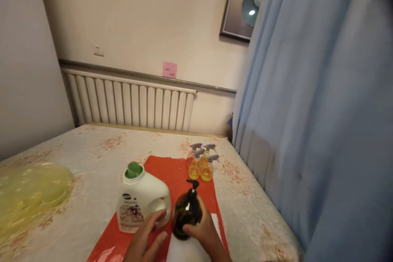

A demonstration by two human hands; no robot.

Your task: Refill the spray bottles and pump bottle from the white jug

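Observation:
My right hand (206, 231) is wrapped around a dark brown pump bottle (185, 212) with a black pump head, standing on the red mat (179, 176). Fingers spread, my left hand (146, 237) rests against the lower front of a white detergent jug (141, 199) with a green open cap. The jug stands upright just left of the pump bottle. Under my right hand lies a white cloth or paper (187, 249). Several small spray bottles (202, 161) with yellow liquid and grey triggers stand at the mat's far end.
The mat lies on a floral-patterned bed cover (92, 159). A yellow translucent plastic basin (30, 192) sits at the left. A white radiator (129, 102) runs along the back wall. A blue curtain (307, 110) hangs at the right.

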